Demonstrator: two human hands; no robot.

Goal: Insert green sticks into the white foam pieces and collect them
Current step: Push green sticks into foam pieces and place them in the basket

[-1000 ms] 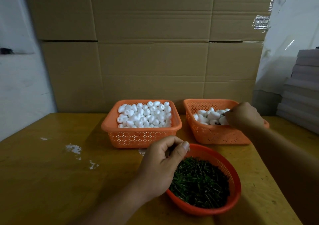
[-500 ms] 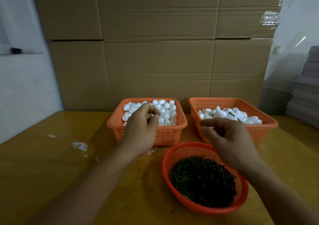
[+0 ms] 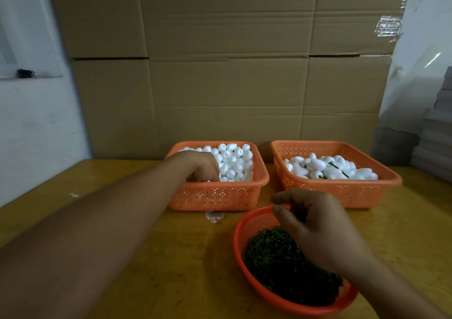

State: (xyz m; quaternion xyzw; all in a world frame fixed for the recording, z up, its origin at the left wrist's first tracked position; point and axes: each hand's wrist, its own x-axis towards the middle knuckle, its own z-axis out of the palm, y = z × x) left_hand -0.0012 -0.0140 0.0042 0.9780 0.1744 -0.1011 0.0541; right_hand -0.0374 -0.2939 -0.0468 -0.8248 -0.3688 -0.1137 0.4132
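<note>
Fingers of the left hand [image 3: 203,167] curl down into the plain white foam pieces [image 3: 233,161]; tips are buried, so cannot tell whether one is pinched yet. Right hand [image 3: 318,228] hovers over the round basket [image 3: 238,235]; thumb and forefinger sit close together, but a stick between them, if any, is too small to see.

Landmark: round basket, heaped with green sticks [image 3: 281,257]. Just behind it to the left, the supply basket [image 3: 215,196] of bare foam. Behind it to the right, the collection basket [image 3: 342,194], with finished pieces [image 3: 327,169] showing green stems. All rest on the yellow surface [image 3: 171,257].

Step in hand, by my reading: fetching parts for another assembly. Next move calls for one foam piece lifted clear, one stick singled out, both brought together above the round basket, stick end aimed at the foam.
</note>
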